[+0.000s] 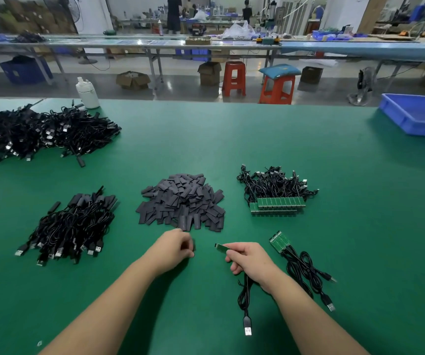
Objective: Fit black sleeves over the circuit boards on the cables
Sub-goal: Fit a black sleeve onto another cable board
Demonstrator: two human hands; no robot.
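Green table (347, 175) w/ dark grey-black sleeves (182, 201) mid, green circuit boards (278, 204) on black cables (275, 183) twd right edge, blue tray (416, 114) at far right corner, white bottle (88, 93) at far edge, red stools (234, 78) beyond.

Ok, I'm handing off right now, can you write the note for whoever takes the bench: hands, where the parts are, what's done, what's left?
Left hand: pinches one black sleeve, just below the sleeve pile.
Right hand: holds a cable by its circuit board, bare end pointing at the left hand; the cable's USB plug trails toward the near edge.
The two are apart, sleeve not yet on.
Done: sleeved cables heaped at near left, apparently a bigger heap at far left.
Left: a few bare-board cables beside the right hand, plus a bundle right of the sleeve pile.
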